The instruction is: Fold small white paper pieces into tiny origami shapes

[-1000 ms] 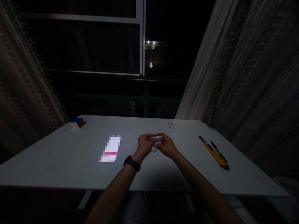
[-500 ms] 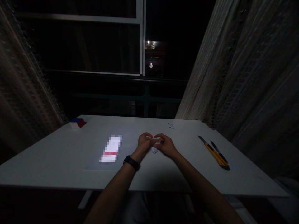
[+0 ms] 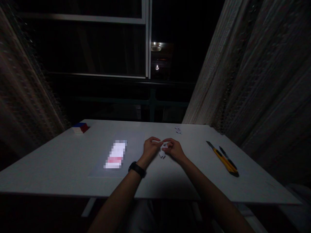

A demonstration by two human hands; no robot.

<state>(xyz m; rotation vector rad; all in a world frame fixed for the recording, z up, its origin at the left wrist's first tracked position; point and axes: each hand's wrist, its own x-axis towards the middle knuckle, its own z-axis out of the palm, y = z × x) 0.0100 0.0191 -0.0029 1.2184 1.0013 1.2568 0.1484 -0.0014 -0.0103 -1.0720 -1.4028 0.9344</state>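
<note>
Both hands meet over the middle of the white table. A small white piece of paper [image 3: 162,156] with dark marks hangs between them, its upper part partly covered by fingers. My left hand [image 3: 150,149], wearing a black band on its wrist, is closed, with thumb and fingertips reaching the paper's upper edge. My right hand [image 3: 176,150] pinches the paper's right side between bent fingers and thumb. Fingertips of the two hands touch or nearly touch, and the exact fold of the paper is too dim to make out.
A lit phone [image 3: 116,154], blurred out, lies on a paper sheet [image 3: 97,173] to the left. A puzzle cube [image 3: 80,128] sits at the far left. Small paper cutouts [image 3: 178,130] lie at the back. Right of me are a yellow box cutter [image 3: 224,161] and a dark pen [image 3: 227,157].
The piece of paper has shifted slightly right and turned, showing more between the hands. The fingers of my right hand have spread a little around it.
</note>
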